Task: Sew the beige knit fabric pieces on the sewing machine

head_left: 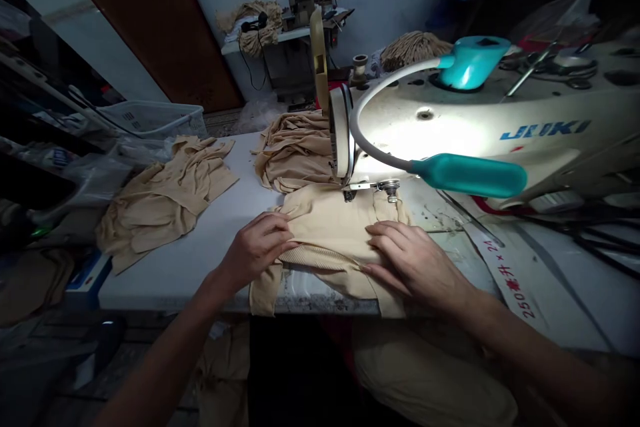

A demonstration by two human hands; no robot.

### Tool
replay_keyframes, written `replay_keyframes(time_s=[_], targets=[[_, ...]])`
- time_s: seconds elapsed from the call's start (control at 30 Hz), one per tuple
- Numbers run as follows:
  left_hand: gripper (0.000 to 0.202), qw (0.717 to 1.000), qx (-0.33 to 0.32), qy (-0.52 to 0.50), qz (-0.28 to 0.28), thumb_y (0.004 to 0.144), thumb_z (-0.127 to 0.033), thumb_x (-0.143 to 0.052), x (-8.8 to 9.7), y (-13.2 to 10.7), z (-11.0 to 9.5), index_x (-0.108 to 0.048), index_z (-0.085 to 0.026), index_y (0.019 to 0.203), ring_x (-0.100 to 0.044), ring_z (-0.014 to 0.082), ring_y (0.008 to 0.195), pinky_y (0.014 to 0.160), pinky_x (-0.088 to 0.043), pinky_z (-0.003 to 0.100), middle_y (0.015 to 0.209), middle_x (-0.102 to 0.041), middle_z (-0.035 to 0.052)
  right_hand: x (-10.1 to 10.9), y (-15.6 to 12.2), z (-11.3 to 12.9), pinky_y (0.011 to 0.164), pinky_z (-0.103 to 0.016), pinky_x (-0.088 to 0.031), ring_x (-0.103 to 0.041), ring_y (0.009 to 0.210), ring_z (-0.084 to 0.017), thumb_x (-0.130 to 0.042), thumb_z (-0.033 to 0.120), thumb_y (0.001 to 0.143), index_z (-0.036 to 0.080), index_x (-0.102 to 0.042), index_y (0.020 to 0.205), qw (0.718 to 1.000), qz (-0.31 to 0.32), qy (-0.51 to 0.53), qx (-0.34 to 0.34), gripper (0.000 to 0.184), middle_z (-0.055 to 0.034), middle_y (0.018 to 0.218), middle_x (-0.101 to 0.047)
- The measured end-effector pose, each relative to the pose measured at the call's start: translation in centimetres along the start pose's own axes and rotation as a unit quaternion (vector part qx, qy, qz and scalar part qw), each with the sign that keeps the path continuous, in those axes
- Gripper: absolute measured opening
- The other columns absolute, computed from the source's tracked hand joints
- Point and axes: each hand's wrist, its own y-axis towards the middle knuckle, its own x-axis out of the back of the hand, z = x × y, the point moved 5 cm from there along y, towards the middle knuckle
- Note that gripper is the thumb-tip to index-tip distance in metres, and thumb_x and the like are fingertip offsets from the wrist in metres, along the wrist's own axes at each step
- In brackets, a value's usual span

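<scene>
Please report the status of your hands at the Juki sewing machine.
Left hand and right hand on beige knit garment, ribbed band between them. Far edge at presser foot.

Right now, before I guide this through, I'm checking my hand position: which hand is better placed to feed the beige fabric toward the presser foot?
Probably right: the right hand lies flat on the beige knit fabric, with its fingertips closer to the sewing machine's presser foot. The left hand sits farther away, at the fabric's left side.

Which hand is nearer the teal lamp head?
Right. The right hand rests on the beige fabric below the teal lamp head; the left hand lies farther left on it.
</scene>
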Motion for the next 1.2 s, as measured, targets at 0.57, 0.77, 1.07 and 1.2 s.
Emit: replay_keyframes(time_s=[0.57,0.77,1.07,1.2], targets=[[0.037,0.984,0.167,0.037,0.04,0.111,-0.04,-0.049,-0.2,3.2,5.6,-0.068,-0.02,0.137,-0.068,0.0282,0.123,0.101,-0.057,0.04,0.134,-0.069,0.0133,1.2,2.4,0.3,0.109,-0.052,-0.047,-0.065,0.124,-0.034,-0.062,0.054,0.104,0.016,-0.067,0.129,0.998,-0.046,0.023,0.046,0.046,-0.0174,0.13,-0.071],[0.046,0.972,0.183,0.056,0.134,0.111,-0.039,-0.044,-4.0,6.0,11.6,-0.058,-0.023,0.151,-0.048,0.0296,0.15,0.123,-0.045,0.046,0.16,-0.054,0.0112,-1.2,1.7,0.6,0.106,-0.056,-0.053,-0.061,0.132,-0.038,-0.06,0.051,0.106,0.014,-0.065,0.136,0.999,-0.037,0.02,0.012,0.048,-0.0202,0.14,-0.068],[0.032,0.958,0.247,0.147,0.005,0.102,-0.027,-0.055,-2.0,8.4,12.9,-0.07,-0.019,0.129,-0.065,0.0332,0.124,0.099,-0.054,0.043,0.132,-0.068,0.0162,-2.0,0.9,0.1,0.11,-0.059,-0.053,-0.059,0.135,-0.038,-0.063,0.046,0.104,0.016,-0.063,0.138,0.998,-0.052,0.046,-0.006,0.045,-0.019,0.144,-0.066],[0.029,0.946,0.314,0.066,0.045,0.102,-0.044,-0.059,-1.3,5.9,11.2,-0.075,-0.02,0.099,-0.07,0.0267,0.089,0.076,-0.052,0.034,0.095,-0.073,0.01,-2.0,1.0,0.0,0.109,-0.059,-0.054,-0.06,0.133,-0.038,-0.062,0.046,0.105,0.017,-0.064,0.138,0.997,-0.052,0.052,-0.008,0.044,-0.0187,0.144,-0.066]])
